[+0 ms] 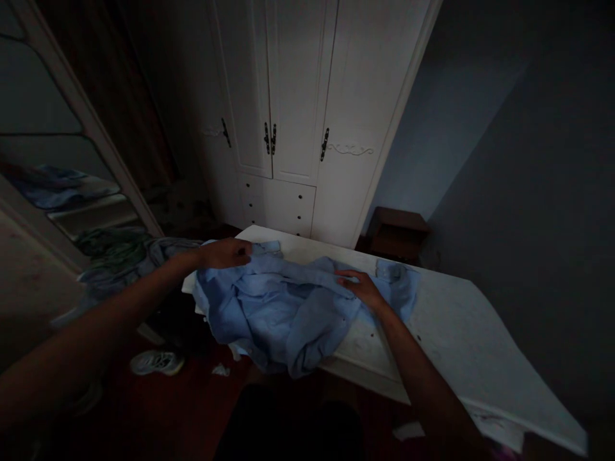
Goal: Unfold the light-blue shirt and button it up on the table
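A light blue shirt (273,307) lies bunched on a white table (446,320), its lower folds hanging over the near edge. At the shirt's left end, my left hand (225,253) is closed on the cloth with the fingers curled. Farther right, my right hand (362,288) pinches a long folded strip of the shirt, which looks like the collar or a band. That strip runs between the two hands. One end of the shirt, perhaps a cuff, lies flat beyond my right hand. Cloth hides some of the fingertips.
Behind the table stands a white wardrobe (293,83) with dark handles. A brown nightstand (398,230) is at the back right. Piled clothes (115,256) lie at left beside a mirrored panel (57,153). A pale sneaker (156,363) sits on the dark red floor.
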`<action>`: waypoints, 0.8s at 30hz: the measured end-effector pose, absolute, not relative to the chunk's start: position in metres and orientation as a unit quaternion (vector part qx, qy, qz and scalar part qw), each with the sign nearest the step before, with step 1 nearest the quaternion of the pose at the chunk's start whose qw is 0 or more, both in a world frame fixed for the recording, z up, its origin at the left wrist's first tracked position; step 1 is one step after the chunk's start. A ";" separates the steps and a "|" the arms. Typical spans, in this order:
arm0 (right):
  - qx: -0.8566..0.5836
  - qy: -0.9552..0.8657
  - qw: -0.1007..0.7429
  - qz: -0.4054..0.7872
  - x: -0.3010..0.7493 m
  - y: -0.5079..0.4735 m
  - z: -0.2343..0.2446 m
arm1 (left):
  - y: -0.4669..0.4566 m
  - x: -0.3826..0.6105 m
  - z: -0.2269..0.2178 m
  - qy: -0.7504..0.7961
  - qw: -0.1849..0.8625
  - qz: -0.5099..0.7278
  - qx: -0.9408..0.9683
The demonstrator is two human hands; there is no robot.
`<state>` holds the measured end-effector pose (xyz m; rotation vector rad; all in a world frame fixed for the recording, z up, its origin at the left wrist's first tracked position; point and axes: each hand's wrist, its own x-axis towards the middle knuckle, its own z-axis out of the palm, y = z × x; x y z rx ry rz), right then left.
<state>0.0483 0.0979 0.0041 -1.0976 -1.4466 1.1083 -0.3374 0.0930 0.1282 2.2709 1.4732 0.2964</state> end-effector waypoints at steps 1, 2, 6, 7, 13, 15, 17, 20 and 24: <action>-0.452 -0.621 0.479 0.425 0.054 0.095 0.010 | 0.090 -0.340 0.131 0.533 0.188 0.097 0.819; -0.455 -0.639 0.478 0.395 0.059 0.093 0.017 | 0.087 -0.343 0.134 0.540 0.163 0.091 0.820; -0.475 -0.662 0.502 0.290 0.072 0.085 0.058 | 0.075 -0.347 0.147 0.602 0.034 0.130 0.787; -0.482 -0.655 0.516 0.270 0.071 0.083 0.070 | 0.072 -0.345 0.151 0.612 0.005 0.156 0.775; -0.475 -0.555 0.643 0.230 0.020 0.076 0.133 | 0.057 -0.293 0.168 0.570 0.092 0.386 0.720; -0.410 -0.537 0.678 0.290 -0.013 0.071 0.148 | 0.051 -0.262 0.167 0.519 0.214 0.485 0.671; -0.340 -0.551 0.670 0.362 -0.044 0.062 0.160 | 0.044 -0.234 0.164 0.421 0.399 0.559 0.592; -0.264 -0.597 0.643 0.400 -0.078 0.046 0.171 | 0.028 -0.209 0.160 0.309 0.534 0.598 0.512; -0.186 -0.637 0.603 0.442 -0.092 0.029 0.169 | -0.001 -0.204 0.144 0.245 0.591 0.635 0.433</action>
